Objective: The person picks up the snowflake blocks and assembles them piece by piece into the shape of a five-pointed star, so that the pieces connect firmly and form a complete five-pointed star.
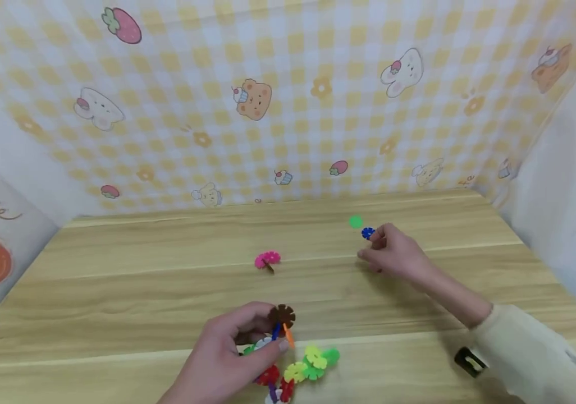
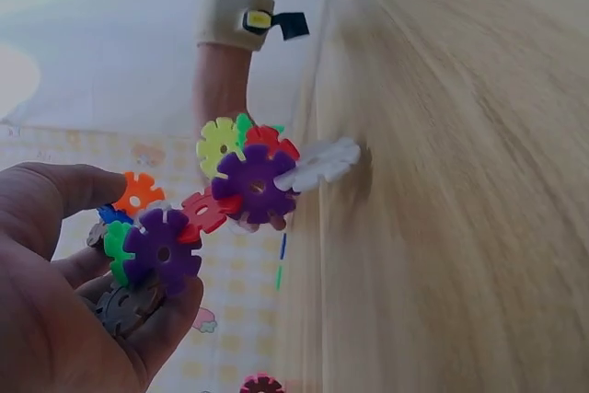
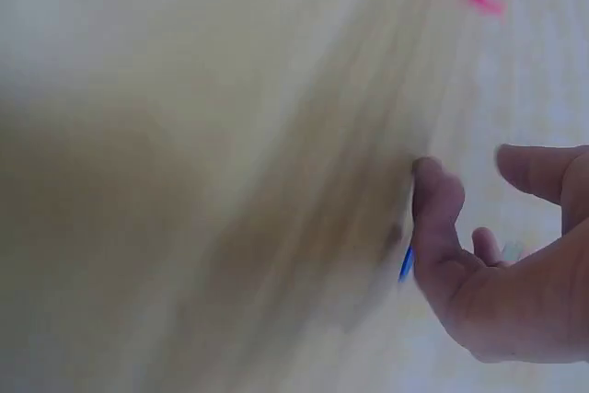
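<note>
My left hand [image 1: 232, 353] grips a joined cluster of plastic snowflake discs between thumb and fingers. The cluster has a brown disc [image 1: 282, 316] on top, purple discs [image 2: 256, 185], red, yellow and green ones, and a white disc [image 2: 322, 164] at its lower end, close to the tabletop. My right hand [image 1: 396, 252] is farther back on the right, its fingers bent and the thumb apart from them. Beside its fingertips lies a blue snowflake disc [image 1: 368, 233], partly hidden by the fingers in the right wrist view. Whether they touch it I cannot tell.
A green disc [image 1: 356, 222] lies just behind the blue one. Pink discs joined to a brown one [image 1: 266, 260] rest mid-table. The wooden tabletop [image 1: 141, 303] ends at a checked cloth backdrop [image 1: 293, 123], with pale walls at both sides.
</note>
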`<action>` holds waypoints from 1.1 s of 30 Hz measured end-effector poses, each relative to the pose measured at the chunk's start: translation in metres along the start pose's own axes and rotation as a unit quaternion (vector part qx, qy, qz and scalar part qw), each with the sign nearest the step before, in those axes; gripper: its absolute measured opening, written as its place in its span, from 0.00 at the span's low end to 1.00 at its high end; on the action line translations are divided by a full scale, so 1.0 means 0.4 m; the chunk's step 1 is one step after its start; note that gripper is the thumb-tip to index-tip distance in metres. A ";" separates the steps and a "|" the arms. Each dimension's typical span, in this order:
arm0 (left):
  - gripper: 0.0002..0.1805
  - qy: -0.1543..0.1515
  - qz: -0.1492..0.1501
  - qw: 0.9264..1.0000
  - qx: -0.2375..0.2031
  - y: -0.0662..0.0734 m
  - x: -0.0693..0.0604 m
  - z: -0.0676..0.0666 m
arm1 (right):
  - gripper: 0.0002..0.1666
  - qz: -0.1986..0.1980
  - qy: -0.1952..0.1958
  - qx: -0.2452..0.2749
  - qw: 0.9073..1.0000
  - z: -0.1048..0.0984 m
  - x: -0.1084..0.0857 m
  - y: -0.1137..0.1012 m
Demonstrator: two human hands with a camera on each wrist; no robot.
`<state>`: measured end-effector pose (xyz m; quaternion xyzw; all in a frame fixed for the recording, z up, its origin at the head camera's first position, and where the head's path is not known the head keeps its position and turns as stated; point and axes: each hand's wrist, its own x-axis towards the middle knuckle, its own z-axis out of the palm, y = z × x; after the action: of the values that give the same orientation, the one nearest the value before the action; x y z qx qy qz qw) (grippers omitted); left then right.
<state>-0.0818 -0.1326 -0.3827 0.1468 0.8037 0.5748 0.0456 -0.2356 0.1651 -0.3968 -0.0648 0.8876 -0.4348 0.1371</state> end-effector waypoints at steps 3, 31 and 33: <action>0.11 0.006 -0.004 1.000 -0.010 -0.007 0.002 0.006 | 0.30 0.045 0.009 0.041 0.998 -0.032 0.050 0.026; 0.18 0.008 -0.044 0.994 -0.103 0.024 0.000 0.012 | 0.10 -0.069 -0.072 0.020 0.995 -0.019 0.024 0.035; 0.16 0.007 -0.033 0.993 -0.114 0.023 -0.002 0.011 | 0.09 -0.092 -0.101 0.064 0.989 -0.003 -0.022 0.021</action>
<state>-0.0784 -0.1260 -0.3758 0.1094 0.7377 0.6619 0.0753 -0.2275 0.1732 -0.4010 -0.1809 0.8298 -0.4927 0.1898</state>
